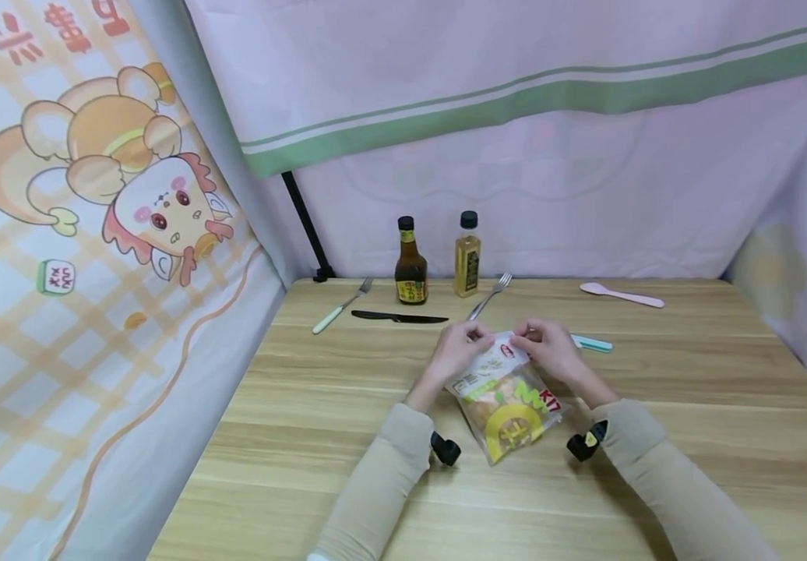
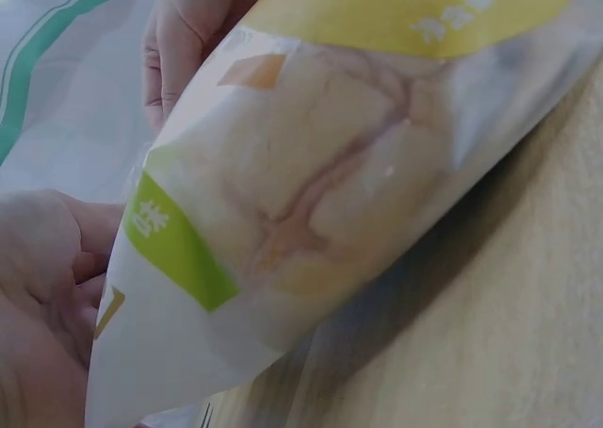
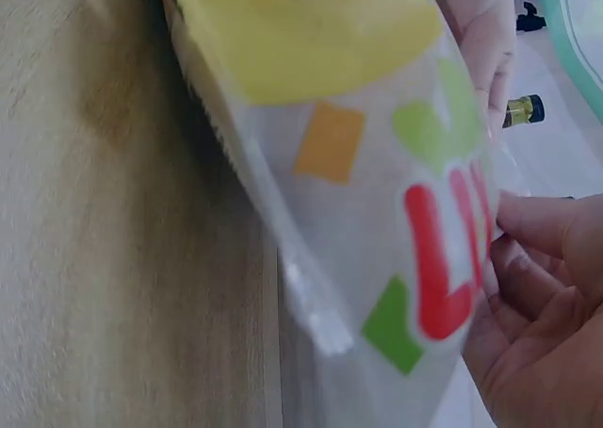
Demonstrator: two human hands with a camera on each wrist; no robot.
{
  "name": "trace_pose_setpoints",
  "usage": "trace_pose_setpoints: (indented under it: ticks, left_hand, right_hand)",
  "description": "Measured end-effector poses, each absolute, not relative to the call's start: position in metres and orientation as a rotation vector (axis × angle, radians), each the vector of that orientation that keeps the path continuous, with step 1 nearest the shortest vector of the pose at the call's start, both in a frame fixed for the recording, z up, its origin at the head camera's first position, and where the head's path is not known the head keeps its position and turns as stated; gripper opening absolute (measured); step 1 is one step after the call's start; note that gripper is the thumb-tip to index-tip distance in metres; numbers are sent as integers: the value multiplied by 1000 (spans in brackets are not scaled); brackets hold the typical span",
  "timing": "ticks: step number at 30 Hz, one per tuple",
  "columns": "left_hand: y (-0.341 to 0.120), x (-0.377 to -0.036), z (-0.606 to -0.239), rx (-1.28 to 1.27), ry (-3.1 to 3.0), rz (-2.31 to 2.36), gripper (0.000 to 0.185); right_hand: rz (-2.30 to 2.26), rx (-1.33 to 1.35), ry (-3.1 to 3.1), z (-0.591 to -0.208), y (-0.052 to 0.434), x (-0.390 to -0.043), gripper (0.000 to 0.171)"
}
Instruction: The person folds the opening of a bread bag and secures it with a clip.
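A clear plastic food packet [image 1: 505, 413] with white, yellow and green print is tilted above the wooden table. Pale, bread-coloured contents show through its film in the left wrist view. At its top edge, the left hand [image 1: 458, 351] pinches the left side between thumb and fingers. My right hand [image 1: 551, 349] pinches the same edge a short way to the right. Up close, the packet [image 3: 330, 192] hides part of the right hand [image 3: 542, 315]. Just beyond the right hand lies a teal-handled utensil [image 1: 593, 344], its other end hidden.
Behind the hands stand a dark sauce bottle [image 1: 411, 269] and a pale oil bottle [image 1: 467, 257]. A green-handled fork [image 1: 340, 308], a black knife [image 1: 399, 317], a metal fork [image 1: 491, 294] and a pink spoon [image 1: 621, 295] lie on the wooden table [image 1: 291, 436]. Cloth hangs behind and left.
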State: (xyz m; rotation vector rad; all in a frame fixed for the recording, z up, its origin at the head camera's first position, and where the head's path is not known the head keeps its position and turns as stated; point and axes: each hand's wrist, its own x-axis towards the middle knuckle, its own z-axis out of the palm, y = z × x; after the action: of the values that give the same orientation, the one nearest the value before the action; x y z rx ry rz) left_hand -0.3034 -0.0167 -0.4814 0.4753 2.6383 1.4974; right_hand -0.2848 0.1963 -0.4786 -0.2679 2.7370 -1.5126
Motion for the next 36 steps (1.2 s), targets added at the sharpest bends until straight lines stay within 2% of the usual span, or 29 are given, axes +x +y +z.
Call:
trace_pose_setpoints:
  ticks: [11, 36]
  left_hand:
    - [-24, -308, -483, 552, 2565, 1600, 11]
    - [-23, -304, -482, 580, 2524, 1604, 16]
  right_hand:
    - [-1547, -305, 2630, -475, 202, -288, 20]
    - [-1622, -344, 2652, -482, 200, -286, 14]
